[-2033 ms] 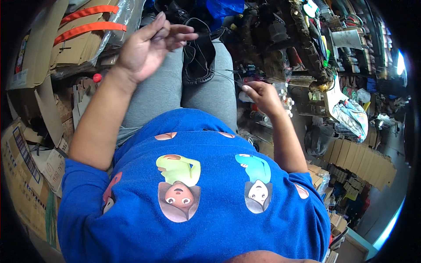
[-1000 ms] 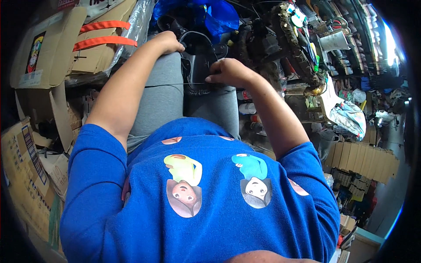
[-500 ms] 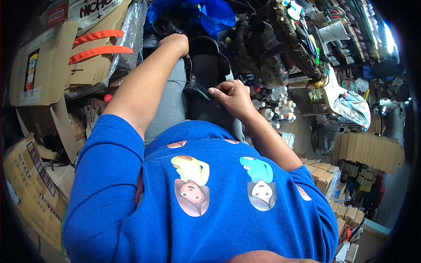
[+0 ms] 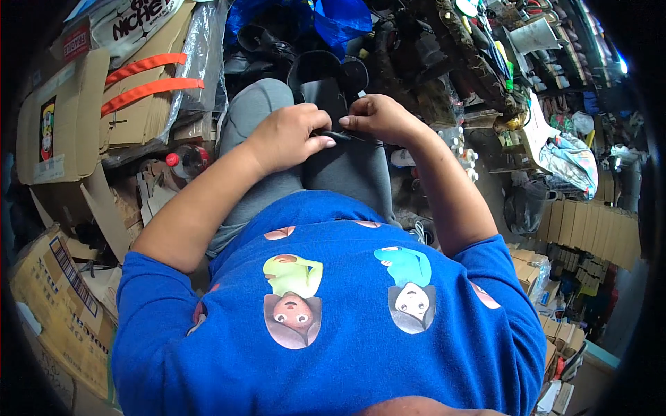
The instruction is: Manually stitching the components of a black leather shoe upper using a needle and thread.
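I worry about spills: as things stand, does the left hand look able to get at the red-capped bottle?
Probably yes: the bottle is beside the left leg, with nothing seen over its red cap, though the left hand is busy at the black piece.

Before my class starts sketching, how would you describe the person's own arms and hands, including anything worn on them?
Both the left hand and the right hand are bare, without gloves, and no watch or bracelet shows at the wrists. The forearms are uncovered too. Above them come the short blue sleeves of a shirt, ending near the elbows.
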The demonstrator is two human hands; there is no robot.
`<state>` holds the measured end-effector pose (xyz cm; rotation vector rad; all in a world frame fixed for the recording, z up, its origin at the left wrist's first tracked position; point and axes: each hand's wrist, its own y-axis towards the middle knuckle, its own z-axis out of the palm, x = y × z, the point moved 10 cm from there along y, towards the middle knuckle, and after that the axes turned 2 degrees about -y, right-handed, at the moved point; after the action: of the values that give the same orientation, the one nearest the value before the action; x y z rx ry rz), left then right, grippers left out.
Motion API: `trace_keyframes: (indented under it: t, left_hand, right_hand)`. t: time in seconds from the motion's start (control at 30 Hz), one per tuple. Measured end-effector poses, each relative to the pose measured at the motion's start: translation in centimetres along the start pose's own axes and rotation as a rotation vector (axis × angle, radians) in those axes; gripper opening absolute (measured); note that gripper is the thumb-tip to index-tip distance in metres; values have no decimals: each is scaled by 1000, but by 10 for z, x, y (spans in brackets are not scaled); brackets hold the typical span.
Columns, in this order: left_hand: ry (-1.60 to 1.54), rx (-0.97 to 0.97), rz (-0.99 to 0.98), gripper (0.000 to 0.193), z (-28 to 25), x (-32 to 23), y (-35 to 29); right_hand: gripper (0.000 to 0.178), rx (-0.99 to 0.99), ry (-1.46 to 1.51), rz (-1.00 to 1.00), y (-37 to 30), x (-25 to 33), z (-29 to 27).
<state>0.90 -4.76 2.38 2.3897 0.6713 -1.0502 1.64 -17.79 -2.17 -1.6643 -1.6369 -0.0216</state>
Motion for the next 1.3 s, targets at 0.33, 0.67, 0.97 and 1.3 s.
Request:
trace_keyframes:
  t: [0.33,0.67,0.97,1.3]
  left_hand:
    - [59,86,-54,22,5,2,-11]
    - [-81,65,31,18,5,18,45]
    - [-179,169,-24,20,28,33,53]
    - [-190,287,-49,17,20,46,57]
  right_hand:
    - [34,-1,-92,-30,5,18,9]
    - [27,-79,-2,-162,-35,35,8]
    - [28,-77,154,-209,-62,21,11]
    - [26,-186,461,-113,-95,7,-22]
